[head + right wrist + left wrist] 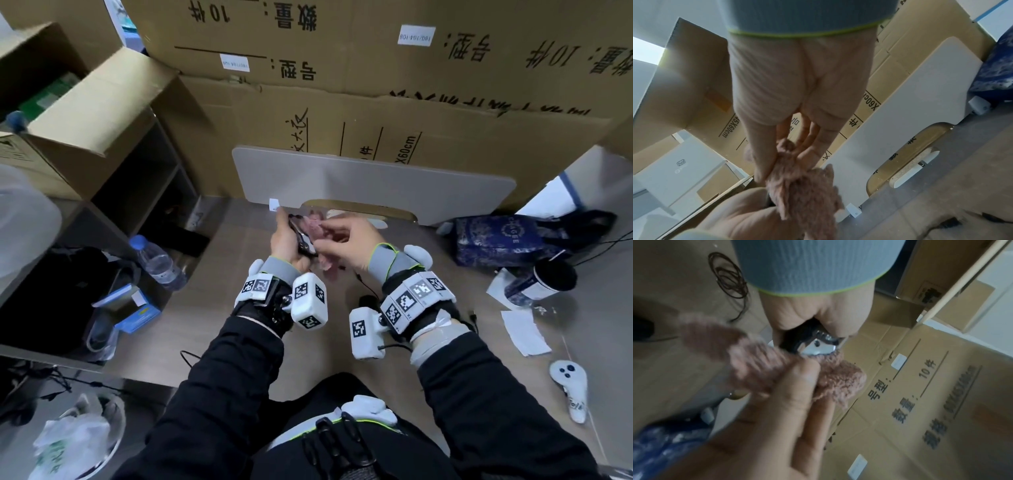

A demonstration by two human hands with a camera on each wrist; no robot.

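Above the wooden table (239, 308) I hold a pink fuzzy knitted piece (317, 229) between both hands. My left hand (287, 236) grips a black tool with a shiny metal head (813, 344), and the metal end touches the fabric (766, 369). A small white tag (275, 204) shows just beyond the left fingertips. My right hand (337, 240) pinches the fabric between thumb (799, 382) and fingers. In the right wrist view the pink piece (803, 186) hangs from the right hand (797, 97) toward the left hand (740, 216). Most of the tool is hidden in the left palm.
Large cardboard boxes (376, 68) and a grey board (359, 178) wall off the back. A water bottle (157, 263) and a blue box (137, 311) lie at the left. At the right are a blue patterned bag (507, 240), a cup (544, 281), paper slips (524, 332) and a white controller (570, 387).
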